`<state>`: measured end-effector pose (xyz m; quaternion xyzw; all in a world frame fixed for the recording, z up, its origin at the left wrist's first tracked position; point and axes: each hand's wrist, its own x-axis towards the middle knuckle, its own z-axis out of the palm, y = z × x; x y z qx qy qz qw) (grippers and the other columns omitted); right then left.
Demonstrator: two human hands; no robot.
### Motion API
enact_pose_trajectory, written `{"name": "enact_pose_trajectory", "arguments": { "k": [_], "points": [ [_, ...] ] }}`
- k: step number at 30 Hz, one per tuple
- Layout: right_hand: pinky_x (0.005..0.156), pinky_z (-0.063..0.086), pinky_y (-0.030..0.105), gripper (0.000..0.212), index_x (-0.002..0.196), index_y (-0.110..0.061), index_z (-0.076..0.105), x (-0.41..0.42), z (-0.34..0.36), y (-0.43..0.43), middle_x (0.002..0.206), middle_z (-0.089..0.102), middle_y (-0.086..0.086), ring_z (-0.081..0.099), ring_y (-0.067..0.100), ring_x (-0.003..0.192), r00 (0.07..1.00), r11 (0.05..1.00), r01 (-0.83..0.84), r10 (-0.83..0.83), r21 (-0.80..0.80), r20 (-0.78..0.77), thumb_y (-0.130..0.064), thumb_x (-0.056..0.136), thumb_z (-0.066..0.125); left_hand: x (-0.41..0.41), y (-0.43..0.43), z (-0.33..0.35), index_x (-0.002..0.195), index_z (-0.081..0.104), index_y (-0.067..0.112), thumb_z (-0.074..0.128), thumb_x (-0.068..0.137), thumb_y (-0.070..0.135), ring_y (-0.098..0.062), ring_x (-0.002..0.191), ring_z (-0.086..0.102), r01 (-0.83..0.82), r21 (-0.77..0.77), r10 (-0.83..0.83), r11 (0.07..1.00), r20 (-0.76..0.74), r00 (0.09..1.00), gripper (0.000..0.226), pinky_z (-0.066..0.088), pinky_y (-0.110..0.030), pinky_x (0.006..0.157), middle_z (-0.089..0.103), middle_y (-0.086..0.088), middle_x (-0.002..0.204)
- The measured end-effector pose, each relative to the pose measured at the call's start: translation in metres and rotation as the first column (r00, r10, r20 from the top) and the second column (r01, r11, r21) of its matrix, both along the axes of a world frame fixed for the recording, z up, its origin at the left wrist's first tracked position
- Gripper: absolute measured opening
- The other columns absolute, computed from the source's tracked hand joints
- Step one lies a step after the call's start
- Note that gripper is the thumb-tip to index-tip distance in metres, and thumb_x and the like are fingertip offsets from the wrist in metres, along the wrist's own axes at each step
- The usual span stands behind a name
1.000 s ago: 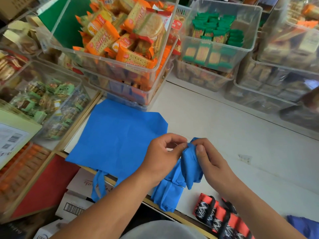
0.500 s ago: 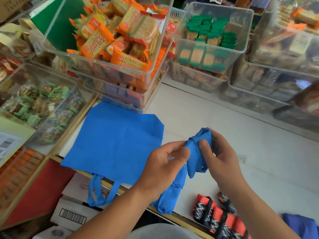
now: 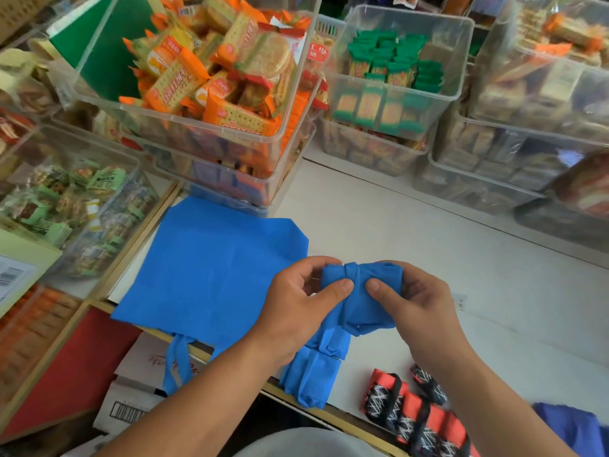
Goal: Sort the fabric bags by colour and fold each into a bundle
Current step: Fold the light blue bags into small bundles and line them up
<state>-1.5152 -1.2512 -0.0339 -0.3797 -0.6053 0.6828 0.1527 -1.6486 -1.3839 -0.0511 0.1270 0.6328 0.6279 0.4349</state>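
My left thumb [image 3: 341, 286] and right thumb [image 3: 375, 285] were pressed side by side on the near face of the blue bundle [image 3: 362, 311], almost touching. The other fingers of each hand curled round behind it, so both hands were clamped on the cloth. My left hand [image 3: 296, 301] held the end where the strap [image 3: 351, 270] crossed, and my right hand [image 3: 415, 301] cupped the fatter end.

A second before, I had held this bundle on end, its loose cloth hanging down between my hands. Half a second before, my right hand had it lifted and was working the strap over the top. Now it lay crosswise, and the strap sat as a band round its upper part. The wrap looked made, and I judged what remained was to snug or tuck it so it would not spring open.

The bundle was held just above the white counter [image 3: 428, 242], over the finished blue bundles [image 3: 316, 367] at the near edge. To their left a flat blue bag [image 3: 211, 268] lay unfolded, its handles hanging off the edge, so blue was not yet done. The red-and-black bundles [image 3: 415, 413] lay apart to the right.
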Motion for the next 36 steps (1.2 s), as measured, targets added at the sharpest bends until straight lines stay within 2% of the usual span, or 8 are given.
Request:
{"name": "enact_pose_trajectory", "arguments": {
  "k": [7, 11, 15, 20, 25, 30, 32, 36],
  "points": [
    [0.078, 0.063, 0.033, 0.019, 0.106, -0.013, 0.075, -0.002, -0.002, -0.004, 0.096, 0.079, 0.005, 0.076, 0.024, 0.093, 0.999, 0.999, -0.024, 0.023, 0.031, 0.031, 0.0, 0.098, 0.065, 0.004, 0.002, 0.001, 0.108, 0.074, 0.021, 0.082, 0.087, 0.011, -0.025, 0.101, 0.075, 0.018, -0.033, -0.016, 0.999, 0.051, 0.999, 0.024, 0.059, -0.051, 0.095, 0.079, -0.007, 0.103],
    [0.082, 0.062, 0.039, 0.019, 0.106, -0.018, 0.077, -0.003, -0.009, -0.008, 0.098, 0.079, 0.003, 0.075, 0.024, 0.096, 0.999, 1.0, -0.014, 0.013, 0.011, 0.034, -0.004, 0.097, 0.067, 0.002, 0.003, -0.005, 0.106, 0.076, 0.028, 0.084, 0.083, 0.02, -0.029, 0.106, 0.073, 0.033, -0.043, -0.029, 0.999, 0.07, 0.997, 0.025, 0.058, -0.054, 0.097, 0.077, -0.01, 0.107],
    [0.083, 0.062, 0.042, 0.017, 0.104, -0.016, 0.077, 0.001, -0.014, -0.007, 0.103, 0.077, 0.005, 0.073, 0.027, 0.101, 0.999, 0.999, 0.024, -0.023, -0.024, 0.045, -0.004, 0.093, 0.072, 0.002, 0.001, -0.009, 0.113, 0.074, 0.021, 0.08, 0.087, 0.017, -0.031, 0.108, 0.073, 0.097, -0.029, -0.094, 0.995, 0.096, 0.991, 0.027, 0.057, -0.056, 0.097, 0.076, -0.013, 0.111],
    [0.081, 0.062, 0.044, 0.016, 0.103, -0.005, 0.077, 0.003, -0.009, 0.001, 0.103, 0.075, 0.02, 0.073, 0.039, 0.097, 1.0, 0.992, -0.006, 0.003, -0.124, -0.022, 0.002, 0.09, 0.071, 0.0, 0.002, -0.005, 0.112, 0.076, 0.021, 0.073, 0.094, 0.007, -0.026, 0.106, 0.073, 0.16, -0.004, -0.159, 0.987, 0.082, 0.984, 0.023, 0.059, -0.041, 0.094, 0.077, -0.011, 0.11],
    [0.082, 0.063, 0.047, 0.015, 0.107, -0.006, 0.076, -0.003, -0.008, -0.001, 0.102, 0.078, 0.016, 0.075, 0.036, 0.097, 0.998, 0.988, 0.069, -0.068, -0.138, 0.013, -0.004, 0.093, 0.071, 0.005, 0.007, -0.009, 0.117, 0.07, 0.029, 0.078, 0.09, 0.023, -0.021, 0.11, 0.072, 0.082, -0.058, -0.077, 0.995, 0.079, 0.994, 0.029, 0.058, -0.043, 0.097, 0.077, -0.003, 0.113],
    [0.077, 0.061, 0.041, 0.022, 0.109, -0.007, 0.075, -0.003, -0.012, 0.001, 0.105, 0.078, 0.013, 0.075, 0.033, 0.098, 0.962, 0.941, 0.271, -0.269, -0.203, 0.039, -0.013, 0.089, 0.078, 0.007, -0.008, -0.017, 0.112, 0.073, 0.016, 0.072, 0.096, 0.017, -0.018, 0.106, 0.073, 0.101, -0.14, -0.097, 0.985, 0.036, 0.995, 0.016, 0.06, -0.036, 0.093, 0.078, 0.0, 0.106],
    [0.079, 0.06, 0.041, 0.023, 0.112, -0.009, 0.075, -0.001, -0.012, -0.003, 0.106, 0.078, 0.011, 0.075, 0.032, 0.099, 0.968, 0.945, 0.252, -0.248, -0.209, 0.045, -0.018, 0.091, 0.077, 0.005, -0.009, -0.017, 0.112, 0.072, 0.011, 0.067, 0.099, 0.013, -0.022, 0.106, 0.073, 0.11, -0.125, -0.099, 0.986, 0.095, 0.991, 0.014, 0.061, -0.037, 0.091, 0.078, -0.005, 0.107],
    [0.086, 0.06, 0.034, 0.024, 0.118, -0.011, 0.074, 0.004, -0.011, -0.014, 0.109, 0.079, 0.005, 0.076, 0.024, 0.103, 0.99, 0.984, 0.134, -0.127, -0.116, 0.066, -0.012, 0.094, 0.073, -0.007, -0.004, -0.015, 0.113, 0.07, 0.014, 0.067, 0.099, 0.013, -0.021, 0.106, 0.073, 0.092, -0.106, -0.09, 0.99, 0.025, 0.996, 0.014, 0.059, -0.039, 0.095, 0.078, -0.002, 0.107]
  ]
}}
